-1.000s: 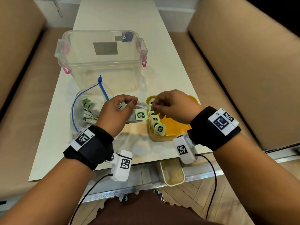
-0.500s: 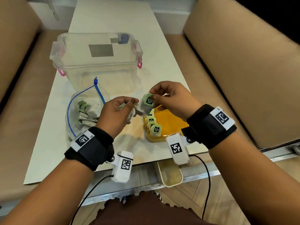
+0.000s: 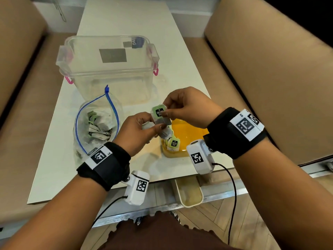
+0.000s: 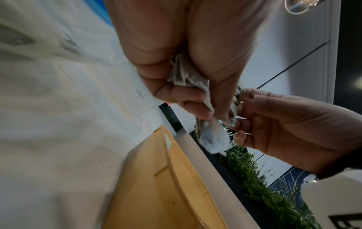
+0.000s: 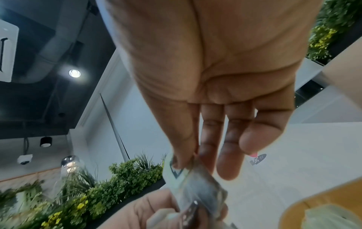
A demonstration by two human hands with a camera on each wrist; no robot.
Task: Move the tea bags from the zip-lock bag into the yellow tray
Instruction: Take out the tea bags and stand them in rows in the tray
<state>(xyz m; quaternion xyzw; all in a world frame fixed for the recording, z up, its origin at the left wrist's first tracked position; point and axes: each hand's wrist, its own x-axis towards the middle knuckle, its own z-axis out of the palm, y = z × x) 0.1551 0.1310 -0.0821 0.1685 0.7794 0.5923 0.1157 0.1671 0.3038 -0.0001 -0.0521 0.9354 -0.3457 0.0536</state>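
Here both hands' fingers pinch tea bags, hiding part of the yellow tray.

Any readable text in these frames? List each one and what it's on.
"R5": right wristband marker plate.
"AYG", upside down, partly cut off: dark sticker on the clear plastic bin.
Black label on the held tea bag's green tag: too blurred to read.
Label on the tag in the yellow tray: too blurred to read.

We've got a green-tagged tea bag held above the yellow tray; more sit in the open zip-lock bag.
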